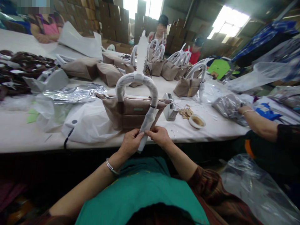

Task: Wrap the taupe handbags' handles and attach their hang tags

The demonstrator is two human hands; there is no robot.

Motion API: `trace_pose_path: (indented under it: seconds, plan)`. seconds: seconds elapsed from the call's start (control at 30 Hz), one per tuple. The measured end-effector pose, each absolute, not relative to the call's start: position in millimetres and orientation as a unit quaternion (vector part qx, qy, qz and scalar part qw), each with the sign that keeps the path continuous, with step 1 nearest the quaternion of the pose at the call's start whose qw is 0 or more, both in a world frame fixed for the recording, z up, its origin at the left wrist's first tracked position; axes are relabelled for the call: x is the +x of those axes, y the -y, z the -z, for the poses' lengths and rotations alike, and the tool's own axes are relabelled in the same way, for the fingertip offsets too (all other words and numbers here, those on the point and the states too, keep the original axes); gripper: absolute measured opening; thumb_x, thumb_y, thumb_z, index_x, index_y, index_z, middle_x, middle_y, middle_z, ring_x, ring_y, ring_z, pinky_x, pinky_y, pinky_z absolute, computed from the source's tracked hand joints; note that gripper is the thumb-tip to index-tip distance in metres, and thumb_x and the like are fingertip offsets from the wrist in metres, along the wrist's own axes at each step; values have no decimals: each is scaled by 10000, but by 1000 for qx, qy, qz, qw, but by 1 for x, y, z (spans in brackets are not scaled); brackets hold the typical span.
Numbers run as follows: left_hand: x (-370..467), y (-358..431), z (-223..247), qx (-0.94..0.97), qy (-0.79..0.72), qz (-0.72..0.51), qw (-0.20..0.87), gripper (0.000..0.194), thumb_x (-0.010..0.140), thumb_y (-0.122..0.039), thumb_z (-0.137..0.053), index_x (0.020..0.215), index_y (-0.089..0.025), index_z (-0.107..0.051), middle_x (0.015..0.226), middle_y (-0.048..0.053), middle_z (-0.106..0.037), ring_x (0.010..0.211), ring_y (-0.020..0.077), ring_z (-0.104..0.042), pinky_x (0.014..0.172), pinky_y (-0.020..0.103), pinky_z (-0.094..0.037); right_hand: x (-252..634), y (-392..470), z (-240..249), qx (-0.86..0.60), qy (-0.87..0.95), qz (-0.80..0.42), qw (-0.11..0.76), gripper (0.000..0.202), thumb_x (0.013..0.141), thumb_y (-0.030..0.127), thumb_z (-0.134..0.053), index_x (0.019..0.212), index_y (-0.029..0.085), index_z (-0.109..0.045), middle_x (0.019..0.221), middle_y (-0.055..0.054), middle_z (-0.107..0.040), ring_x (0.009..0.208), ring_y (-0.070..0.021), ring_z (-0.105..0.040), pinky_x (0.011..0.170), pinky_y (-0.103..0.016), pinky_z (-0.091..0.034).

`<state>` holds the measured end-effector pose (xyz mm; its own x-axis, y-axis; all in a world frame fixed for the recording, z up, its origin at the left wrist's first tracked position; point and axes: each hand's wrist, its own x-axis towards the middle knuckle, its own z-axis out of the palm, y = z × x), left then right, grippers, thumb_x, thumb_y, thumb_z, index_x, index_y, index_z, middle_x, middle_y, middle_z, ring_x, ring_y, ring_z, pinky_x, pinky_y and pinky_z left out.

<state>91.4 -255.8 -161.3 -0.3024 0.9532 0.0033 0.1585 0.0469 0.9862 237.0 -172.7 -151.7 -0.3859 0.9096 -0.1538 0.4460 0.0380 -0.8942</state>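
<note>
A brown handbag (112,114) stands upright at the table's near edge. Its arched handle (154,89) is wrapped in white material, and a pointed white strip (142,51) rises from the top of it. From the handle's right side hangs a white-wrapped tag or strap (149,118); what lies under the wrapping is hidden. My left hand (129,143) pinches its lower part from the left. Opposite it, my right hand (161,136) closes thumb and fingers on the same wrapped piece, almost touching the left.
Right of the bag are a grey tape dispenser (171,110) and a small round dish (197,121). White plastic bags (91,123) lie to the left. Several similar handbags (81,68) stand behind. A co-worker's arm (260,123) reaches over plastic packaging at the right.
</note>
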Motion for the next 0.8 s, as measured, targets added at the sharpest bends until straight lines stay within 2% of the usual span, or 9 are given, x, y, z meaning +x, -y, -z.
trace_pose_path:
  seconds: [0.2,0.3,0.37,0.5,0.6,0.7,0.8]
  plan:
    - [94,252,161,290,-516,-576,564,433,637,-434,-814,918,-114,-733,782,65,-710,613,140,-575,550,224,-426,247,181,173,-342,537,-704,314,343,719,461,-759,743,145,-627,537,50,-499,463,-68,-388,455,-210,-278]
    - [94,249,157,242,-490,-572,612,494,558,-430,-876,885,-90,-729,744,84,-704,594,138,-575,541,224,-429,254,184,177,-289,500,-749,325,321,710,423,-787,808,142,-665,654,11,-579,514,-74,-442,490,-211,-308]
    - [93,247,154,234,-484,-568,623,511,544,-427,-890,881,-79,-727,747,98,-706,605,144,-586,550,225,-437,258,184,178,-269,490,-766,316,336,734,453,-769,834,146,-678,724,-13,-613,543,-83,-469,509,-218,-329]
    - [94,247,151,240,-489,-561,623,488,546,-416,-894,845,-71,-721,742,100,-700,602,144,-584,548,224,-437,256,180,179,-275,523,-746,309,460,822,598,-639,745,145,-645,604,4,-553,510,-89,-428,496,-225,-306]
    - [94,249,154,247,-469,-572,626,456,607,-432,-863,879,-96,-720,775,88,-700,652,161,-604,590,239,-468,248,178,177,-317,578,-683,315,452,760,580,-704,673,146,-617,531,34,-484,490,-81,-380,483,-225,-279]
    - [89,245,160,267,-483,-565,613,454,687,-507,-803,937,-137,-718,825,80,-708,705,185,-623,649,274,-501,240,176,176,-325,601,-655,323,450,717,571,-727,651,138,-624,561,21,-519,510,-85,-406,496,-229,-302]
    - [83,234,162,318,-563,-508,569,495,661,-616,-776,854,-164,-722,709,59,-684,581,183,-577,533,275,-452,235,172,179,-313,602,-654,334,469,705,586,-721,605,145,-598,537,13,-534,486,-89,-426,480,-229,-312]
